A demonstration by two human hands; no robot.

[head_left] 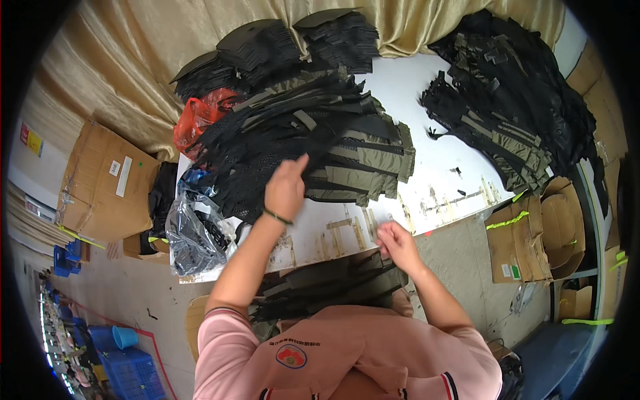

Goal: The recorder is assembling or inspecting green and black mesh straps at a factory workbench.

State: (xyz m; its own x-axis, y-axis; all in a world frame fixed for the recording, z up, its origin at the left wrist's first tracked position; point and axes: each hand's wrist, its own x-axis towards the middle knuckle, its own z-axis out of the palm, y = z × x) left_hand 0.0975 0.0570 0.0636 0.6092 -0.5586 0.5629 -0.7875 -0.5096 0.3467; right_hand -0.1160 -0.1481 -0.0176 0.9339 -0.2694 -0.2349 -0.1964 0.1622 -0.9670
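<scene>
A broad pile of black mesh and olive fabric pieces lies fanned out on the white table. My left hand, a dark band at its wrist, is over the pile's near edge, slightly blurred, with its fingers extended toward the cloth. Just off the table's front edge, my right hand is closed, thumb and fingers pressed together. Whatever it may hold is too small to make out. Across my lap lie more dark and olive fabric pieces, partly below the table edge.
Stacks of black pieces line the table's back by a gold curtain. A red plastic bag and a clear bag sit left. Another dark fabric heap covers the right. Cardboard boxes flank the table.
</scene>
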